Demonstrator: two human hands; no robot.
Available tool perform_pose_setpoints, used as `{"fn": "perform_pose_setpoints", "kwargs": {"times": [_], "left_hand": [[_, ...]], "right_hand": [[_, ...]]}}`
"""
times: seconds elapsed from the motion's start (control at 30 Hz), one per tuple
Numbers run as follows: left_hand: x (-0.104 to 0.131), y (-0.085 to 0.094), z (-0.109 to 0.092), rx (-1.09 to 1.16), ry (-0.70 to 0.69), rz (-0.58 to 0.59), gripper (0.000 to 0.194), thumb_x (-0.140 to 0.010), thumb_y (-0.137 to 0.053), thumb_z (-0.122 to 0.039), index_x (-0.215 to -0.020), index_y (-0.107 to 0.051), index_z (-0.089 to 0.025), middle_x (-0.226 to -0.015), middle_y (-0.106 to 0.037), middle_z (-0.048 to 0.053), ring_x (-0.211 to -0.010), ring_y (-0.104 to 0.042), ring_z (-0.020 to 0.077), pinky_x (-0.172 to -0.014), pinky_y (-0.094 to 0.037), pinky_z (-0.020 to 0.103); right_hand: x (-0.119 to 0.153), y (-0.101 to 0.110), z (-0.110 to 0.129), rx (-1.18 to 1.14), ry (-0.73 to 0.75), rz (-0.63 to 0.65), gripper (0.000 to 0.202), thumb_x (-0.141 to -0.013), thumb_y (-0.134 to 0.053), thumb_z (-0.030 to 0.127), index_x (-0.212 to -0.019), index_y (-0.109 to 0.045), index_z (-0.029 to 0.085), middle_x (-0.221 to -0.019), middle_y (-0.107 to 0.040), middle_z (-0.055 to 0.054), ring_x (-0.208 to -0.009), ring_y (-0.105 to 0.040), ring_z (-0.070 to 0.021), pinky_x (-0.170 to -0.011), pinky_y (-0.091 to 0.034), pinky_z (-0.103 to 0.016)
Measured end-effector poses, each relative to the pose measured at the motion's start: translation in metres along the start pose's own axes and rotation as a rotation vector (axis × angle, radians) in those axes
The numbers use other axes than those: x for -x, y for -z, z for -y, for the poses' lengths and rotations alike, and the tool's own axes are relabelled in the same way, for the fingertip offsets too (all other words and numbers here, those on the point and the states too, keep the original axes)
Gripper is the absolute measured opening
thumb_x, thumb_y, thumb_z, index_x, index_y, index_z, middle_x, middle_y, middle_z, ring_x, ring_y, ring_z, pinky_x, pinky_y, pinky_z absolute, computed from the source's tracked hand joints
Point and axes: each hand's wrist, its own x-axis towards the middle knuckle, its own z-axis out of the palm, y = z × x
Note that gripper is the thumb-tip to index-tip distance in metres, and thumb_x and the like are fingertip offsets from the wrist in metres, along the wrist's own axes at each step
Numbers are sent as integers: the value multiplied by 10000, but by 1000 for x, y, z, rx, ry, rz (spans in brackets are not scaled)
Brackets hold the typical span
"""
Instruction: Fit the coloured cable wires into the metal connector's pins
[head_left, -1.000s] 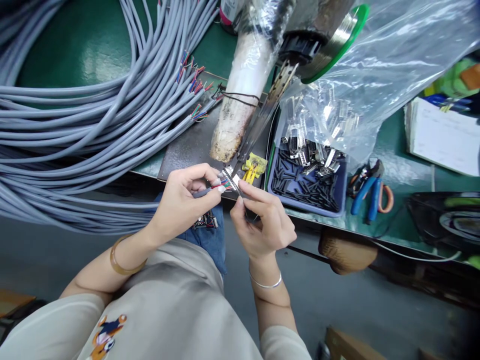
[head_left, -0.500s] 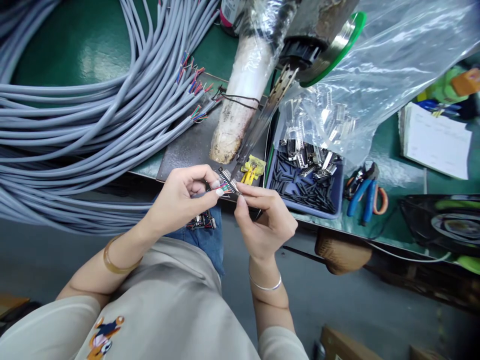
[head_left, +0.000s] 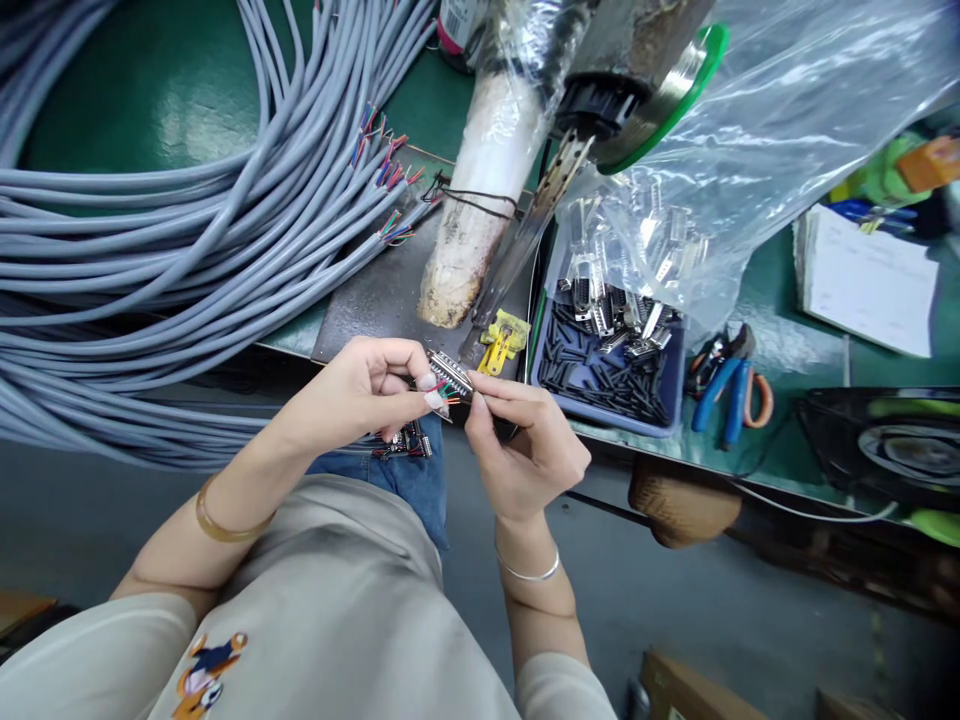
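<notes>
Between my two hands, in front of the bench edge, is a small metal connector [head_left: 450, 372] with a row of pins. My right hand [head_left: 525, 435] pinches its right end between thumb and fingers. Thin coloured wires [head_left: 447, 393] are held in the thumb and fingertips of my left hand [head_left: 367, 390], and their ends lie close against the connector's pins. Whether they touch the pins is too small to tell. Below my left hand, several wired connectors [head_left: 409, 440] rest by my lap.
Grey cables [head_left: 225, 210] cover the bench's left side. A wrapped white cylinder [head_left: 480, 190] and a metal nozzle [head_left: 532, 220] reach over a dark plate. Right of them are a blue tray [head_left: 600, 375], pliers [head_left: 724, 395] and a paper pad [head_left: 866, 280].
The connector has turned so more of its pin row shows, and sits slightly left and lower. Both hands have shifted slightly left. Both remain pinched.
</notes>
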Motion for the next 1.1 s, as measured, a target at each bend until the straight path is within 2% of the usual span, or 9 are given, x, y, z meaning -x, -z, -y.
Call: {"fn": "perform_pose_setpoints", "kwargs": {"times": [0.1,0.27,0.43,0.87,1.1], "left_hand": [[1,-2,1,-25,-4,-31,236,-720,-817,-212,-705,-586,-166,-452,-498,-74,-351,-423,42,-363,-353,153],[3,-8,10,-4,-92,-142,185,-780,-779,-248,-766,-611,-171,-463,-526,-58,-370,-461,58,-369,-361,156],[3,-14,13,-49,-224,-278,167,-751,-772,-180,-744,-607,-155,-744,-649,-2,-441,-420,11,-390,-340,145],[-1,-16,11,-78,-264,-300,150,-784,-734,-158,-739,-591,-149,-810,-634,1,-473,-409,4,-411,-332,140],[-3,-14,12,-31,-247,-261,190,-759,-777,-177,-751,-589,-150,-805,-638,-6,-456,-442,7,-400,-341,142]], "right_hand": [[2,1,0,57,48,-16,247,-824,-739,33,-935,-660,238,-999,-824,-23,-824,-793,-164,-697,-633,-265],[2,0,-1,9,-20,-10,202,-853,-720,70,-934,-651,242,-986,-818,-28,-839,-792,-182,-713,-647,-312],[-2,-3,0,54,45,-26,195,-850,-720,67,-927,-643,229,-1011,-818,-46,-856,-790,-173,-737,-642,-292],[-8,-5,-4,39,65,-19,197,-846,-729,70,-927,-645,229,-1042,-813,-48,-889,-783,-176,-781,-640,-307],[-9,-6,-4,36,42,-36,183,-843,-725,67,-880,-634,222,-1004,-815,-46,-873,-782,-168,-783,-640,-296]]}}
